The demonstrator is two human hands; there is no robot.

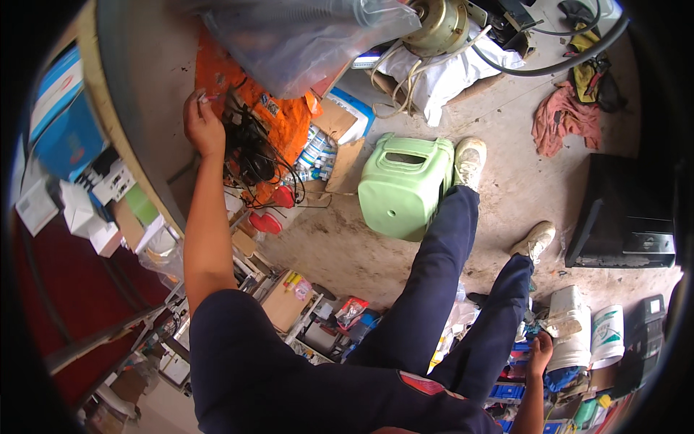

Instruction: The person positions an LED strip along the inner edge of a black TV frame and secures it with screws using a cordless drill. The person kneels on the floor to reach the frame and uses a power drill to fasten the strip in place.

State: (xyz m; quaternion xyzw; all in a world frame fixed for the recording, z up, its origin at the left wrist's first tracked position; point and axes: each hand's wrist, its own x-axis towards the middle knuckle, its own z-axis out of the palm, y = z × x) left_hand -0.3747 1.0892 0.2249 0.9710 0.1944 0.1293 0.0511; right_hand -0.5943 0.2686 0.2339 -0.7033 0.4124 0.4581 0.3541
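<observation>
At the upper left, my left hand (204, 125) pinches a small, thin, whitish and reddish object (209, 98). It is too small to name. Beside the hand lie an orange plastic bag (290, 122) and a tangle of black cables (250, 146). My right hand (540, 350) hangs low at the right, its fingers curled; whether it holds anything cannot be told. It appears near a stained white bucket (569, 347). A light green plastic stool (398, 187) is on the floor by one of my shoes.
An open cardboard box (347, 163) holds several bottles. Beyond the stool, an electric motor (436, 27) rests by a white sack (434, 81). A pink cloth (566, 119) lies on the floor near a black cabinet (621, 217). Boxes fill a shelf (103, 87) at the left.
</observation>
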